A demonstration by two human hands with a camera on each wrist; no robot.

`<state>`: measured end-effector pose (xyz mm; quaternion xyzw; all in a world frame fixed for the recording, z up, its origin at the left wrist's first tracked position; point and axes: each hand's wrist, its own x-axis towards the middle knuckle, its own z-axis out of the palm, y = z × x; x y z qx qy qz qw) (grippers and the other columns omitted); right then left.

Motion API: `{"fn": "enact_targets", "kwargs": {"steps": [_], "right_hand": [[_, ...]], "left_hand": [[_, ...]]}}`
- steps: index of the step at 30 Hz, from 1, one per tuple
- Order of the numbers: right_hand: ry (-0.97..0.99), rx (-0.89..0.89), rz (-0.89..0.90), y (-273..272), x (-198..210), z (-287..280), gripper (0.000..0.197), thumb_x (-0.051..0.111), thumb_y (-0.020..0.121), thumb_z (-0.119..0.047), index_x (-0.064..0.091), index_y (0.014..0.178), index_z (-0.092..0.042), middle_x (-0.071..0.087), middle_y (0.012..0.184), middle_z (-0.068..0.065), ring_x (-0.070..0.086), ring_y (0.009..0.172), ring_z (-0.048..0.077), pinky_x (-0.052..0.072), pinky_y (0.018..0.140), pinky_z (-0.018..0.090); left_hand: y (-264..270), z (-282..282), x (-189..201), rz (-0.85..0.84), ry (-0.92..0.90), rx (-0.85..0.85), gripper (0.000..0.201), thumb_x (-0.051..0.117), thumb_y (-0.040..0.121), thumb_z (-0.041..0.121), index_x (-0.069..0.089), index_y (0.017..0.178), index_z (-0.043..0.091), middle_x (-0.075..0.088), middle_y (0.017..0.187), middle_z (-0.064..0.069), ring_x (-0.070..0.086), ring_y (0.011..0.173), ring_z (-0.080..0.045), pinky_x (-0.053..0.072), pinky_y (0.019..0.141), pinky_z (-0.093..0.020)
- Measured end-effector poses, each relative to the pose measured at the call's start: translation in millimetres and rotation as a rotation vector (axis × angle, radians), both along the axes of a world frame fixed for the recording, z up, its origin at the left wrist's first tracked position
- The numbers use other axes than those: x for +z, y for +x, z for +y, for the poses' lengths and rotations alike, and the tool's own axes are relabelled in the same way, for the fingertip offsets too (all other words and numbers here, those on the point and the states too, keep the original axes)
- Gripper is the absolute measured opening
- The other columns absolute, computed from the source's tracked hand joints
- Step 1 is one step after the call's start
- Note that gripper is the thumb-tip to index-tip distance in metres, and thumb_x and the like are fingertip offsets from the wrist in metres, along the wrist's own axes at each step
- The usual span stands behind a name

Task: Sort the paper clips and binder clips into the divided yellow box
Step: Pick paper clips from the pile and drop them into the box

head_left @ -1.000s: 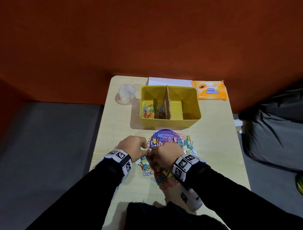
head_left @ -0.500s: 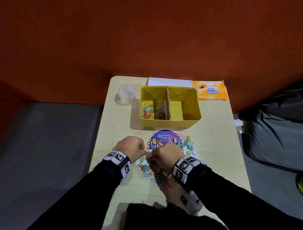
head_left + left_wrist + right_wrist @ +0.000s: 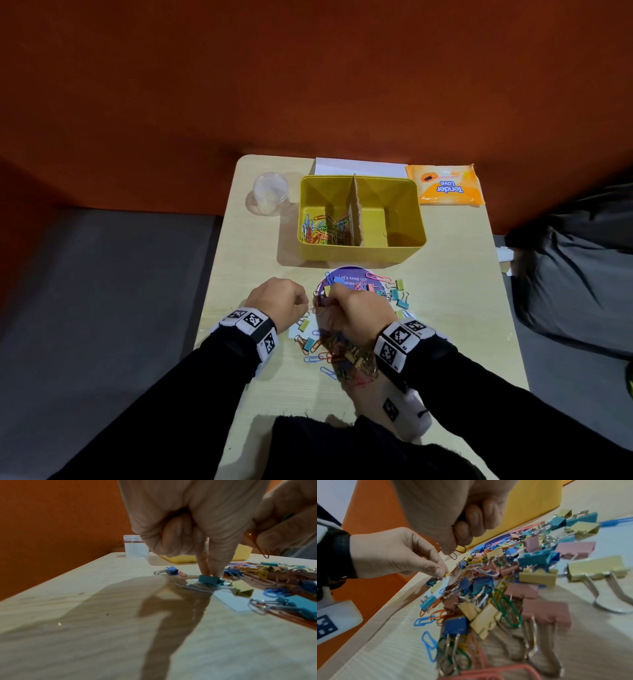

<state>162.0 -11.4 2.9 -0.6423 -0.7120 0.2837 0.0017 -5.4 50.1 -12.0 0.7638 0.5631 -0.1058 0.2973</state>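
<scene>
Nearest the person, a heap of mixed clips [image 3: 342, 353] is lying on the pale wooden table [image 3: 455, 325], spreading over a round purple card [image 3: 349, 275]; pastel binder clips [image 3: 544, 609] and coloured paper clips [image 3: 506, 605] are tangled together there.

The right hand [image 3: 356, 308] is hovering over the middle of the heap with its fingers [image 3: 471, 524] curled tight into the palm, and a few thin wire paper clips [image 3: 459, 551] are poking out below the fist, so it is holding a small bunch.

Just beside it, the left hand [image 3: 279, 301] is reaching down at the heap's left edge, thumb and forefinger [image 3: 439, 570] pinching together on a yellow paper clip [image 3: 446, 574], next to a teal binder clip [image 3: 210, 580]; the other fingers are folded in.

Further along, the divided yellow box [image 3: 363, 255] is sitting mid-table. Its left compartment is holding a pile of coloured paper clips [image 3: 325, 229]; the right one is showing little I can make out.

Beyond, a clear plastic cup [image 3: 270, 193] is standing left of the box, an orange tissue packet [image 3: 445, 185] lying to its right, and a white paper [image 3: 359, 167] behind it, against the orange wall [image 3: 308, 68].
</scene>
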Motion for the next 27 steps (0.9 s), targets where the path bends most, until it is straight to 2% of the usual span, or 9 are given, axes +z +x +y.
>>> {"fn": "enact_targets", "kwargs": {"steps": [5, 8, 13, 15, 17, 20, 22, 24, 27], "right_hand": [[-0.038, -0.276, 0.201, 14, -3, -3, 0.014, 0.039, 0.098, -0.025, 0.049, 0.101, -0.016, 0.061, 0.086, 0.008, 0.053, 0.077, 0.024, 0.036, 0.065, 0.029], [-0.083, -0.419, 0.329, 22, -9, -1, 0.009, 0.043, 0.096, -0.020, 0.050, 0.089, -0.018, 0.060, 0.084, 0.008, 0.054, 0.078, 0.025, 0.041, 0.070, 0.032], [-0.116, -0.568, 0.485, 30, -15, 1, 0.020, 0.050, 0.090, -0.012, 0.046, 0.072, -0.020, 0.053, 0.064, 0.003, 0.047, 0.059, 0.020, 0.041, 0.062, 0.031], [-0.122, -0.586, 0.546, 30, -14, 1, 0.020, 0.047, 0.088, -0.014, 0.045, 0.069, -0.020, 0.050, 0.060, 0.002, 0.044, 0.058, 0.019, 0.039, 0.061, 0.031], [-0.124, -0.602, 0.612, 29, -13, 2, 0.017, 0.042, 0.082, -0.020, 0.044, 0.066, -0.021, 0.045, 0.057, -0.001, 0.040, 0.057, 0.018, 0.034, 0.061, 0.030], [-0.126, -0.614, 0.675, 27, -13, 1, 0.020, 0.040, 0.078, -0.021, 0.045, 0.060, -0.023, 0.040, 0.051, -0.011, 0.036, 0.054, 0.014, 0.028, 0.060, 0.029], [-0.140, -0.622, 0.666, 27, -13, 1, 0.022, 0.041, 0.076, -0.027, 0.050, 0.056, -0.026, 0.041, 0.044, -0.015, 0.037, 0.054, 0.013, 0.029, 0.060, 0.029], [-0.166, -0.640, 0.657, 26, -16, 2, 0.023, 0.042, 0.074, -0.030, 0.053, 0.054, -0.028, 0.044, 0.044, -0.016, 0.039, 0.055, 0.011, 0.030, 0.059, 0.028], [-0.219, -0.718, 0.752, 27, -16, 2, 0.025, 0.045, 0.081, -0.021, 0.051, 0.057, -0.024, 0.046, 0.050, -0.015, 0.042, 0.054, 0.009, 0.032, 0.055, 0.023]], "left_hand": [[-5, 3, 3, -0.061, -0.031, 0.066, 0.014, 0.063, 0.088, 0.031, 0.072, 0.098, 0.032, 0.070, 0.101, 0.010, 0.064, 0.097, -0.015, 0.049, 0.081, -0.026], [-6, 4, 3, -0.051, -0.018, 0.087, 0.014, 0.061, 0.087, 0.027, 0.071, 0.095, 0.033, 0.069, 0.099, 0.010, 0.063, 0.095, -0.016, 0.049, 0.079, -0.026], [-13, 3, 7, -0.021, 0.002, 0.093, 0.016, 0.057, 0.082, 0.022, 0.069, 0.088, 0.031, 0.067, 0.092, 0.011, 0.060, 0.086, -0.017, 0.046, 0.071, -0.025], [-17, -1, 9, -0.019, -0.014, 0.078, 0.012, 0.060, 0.081, 0.026, 0.070, 0.086, 0.030, 0.065, 0.090, 0.012, 0.059, 0.085, -0.016, 0.045, 0.072, -0.024], [-18, -6, 11, -0.013, -0.018, 0.029, 0.012, 0.063, 0.081, 0.032, 0.070, 0.089, 0.029, 0.068, 0.095, 0.013, 0.063, 0.092, -0.015, 0.048, 0.077, -0.025], [-14, -14, 10, 0.007, -0.009, -0.057, 0.023, 0.063, 0.083, 0.044, 0.067, 0.100, 0.030, 0.068, 0.107, 0.013, 0.062, 0.102, -0.014, 0.050, 0.084, -0.028], [-7, -15, 7, 0.023, -0.003, -0.081, 0.027, 0.059, 0.087, 0.048, 0.063, 0.107, 0.031, 0.067, 0.113, 0.012, 0.060, 0.105, -0.015, 0.049, 0.085, -0.029], [1, -14, 5, 0.040, 0.014, -0.075, 0.030, 0.055, 0.089, 0.051, 0.061, 0.110, 0.031, 0.066, 0.115, 0.008, 0.059, 0.106, -0.019, 0.048, 0.084, -0.031], [14, -11, 6, 0.061, 0.049, -0.053, 0.040, 0.056, 0.087, 0.055, 0.061, 0.113, 0.025, 0.066, 0.113, 0.001, 0.060, 0.104, -0.023, 0.048, 0.082, -0.031]]}}
